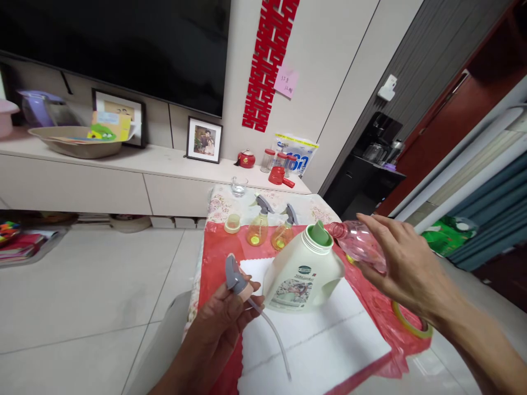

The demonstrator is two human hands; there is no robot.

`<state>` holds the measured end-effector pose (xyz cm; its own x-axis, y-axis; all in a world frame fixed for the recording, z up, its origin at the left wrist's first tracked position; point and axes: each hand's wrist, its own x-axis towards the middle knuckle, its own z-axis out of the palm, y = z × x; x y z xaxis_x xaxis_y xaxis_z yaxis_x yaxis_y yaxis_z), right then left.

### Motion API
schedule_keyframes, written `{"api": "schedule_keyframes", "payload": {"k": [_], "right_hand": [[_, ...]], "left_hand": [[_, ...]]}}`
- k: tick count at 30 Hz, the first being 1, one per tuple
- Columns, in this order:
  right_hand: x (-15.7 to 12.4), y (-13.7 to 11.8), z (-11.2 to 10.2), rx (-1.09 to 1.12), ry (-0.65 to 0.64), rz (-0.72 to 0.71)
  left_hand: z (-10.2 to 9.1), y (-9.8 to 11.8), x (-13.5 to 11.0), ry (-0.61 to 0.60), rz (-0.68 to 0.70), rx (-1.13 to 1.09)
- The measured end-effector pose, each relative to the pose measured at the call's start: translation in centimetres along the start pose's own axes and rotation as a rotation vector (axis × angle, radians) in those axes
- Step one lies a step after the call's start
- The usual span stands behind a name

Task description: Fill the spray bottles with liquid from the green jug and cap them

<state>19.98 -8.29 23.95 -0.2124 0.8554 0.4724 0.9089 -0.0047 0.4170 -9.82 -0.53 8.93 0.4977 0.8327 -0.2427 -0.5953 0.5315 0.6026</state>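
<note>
My left hand [228, 315] is closed round a grey spray trigger head [236, 276], whose thin clear tube [275, 334] hangs down over the white sheet. In my right hand [395, 258] is a clear pink spray bottle [362, 241], tipped on its side with its open neck beside the green spout of a detergent jug [302, 274]. The pale jug stands upright and uncapped on the sheet. Behind it are two yellowish spray bottles [258, 230] with grey trigger heads. A translucent cap [232, 223] lies to their left.
A white sheet [321, 351] lies over red plastic [218, 247] on the small table. Near the right edge is a roll of yellow tape [411, 321]. A glass cup [239, 186] stands at the back, before a cabinet holding jars and picture frames [205, 139].
</note>
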Motion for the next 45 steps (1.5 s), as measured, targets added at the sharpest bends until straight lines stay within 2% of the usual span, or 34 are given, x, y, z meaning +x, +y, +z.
{"api": "schedule_keyframes", "payload": {"k": [7, 16, 27, 34, 40, 45], "right_hand": [[2.7, -0.3, -1.7, -0.226, -0.046, -0.143], [5.1, -0.9, -3.4, -0.392, -0.066, -0.285], [6.1, -1.6, -4.6, -0.432, -0.057, -0.428], [6.6, -2.2, -5.1, -0.418, 0.063, -0.509], [6.6, -2.5, -5.3, -0.459, 0.117, -0.519], [6.6, -2.7, -5.4, -0.413, 0.092, -0.486]], "left_hand": [[-1.4, -1.0, 0.4, -0.035, -0.054, 0.004], [-0.8, -1.0, 0.1, -0.049, -0.074, -0.013], [-0.6, -1.4, 0.2, -0.001, -0.087, -0.016], [0.0, -1.2, 0.0, 0.042, -0.105, -0.022], [0.0, -1.4, 0.0, 0.043, -0.103, -0.024], [0.2, -1.8, -0.1, 0.054, -0.072, -0.032]]}}
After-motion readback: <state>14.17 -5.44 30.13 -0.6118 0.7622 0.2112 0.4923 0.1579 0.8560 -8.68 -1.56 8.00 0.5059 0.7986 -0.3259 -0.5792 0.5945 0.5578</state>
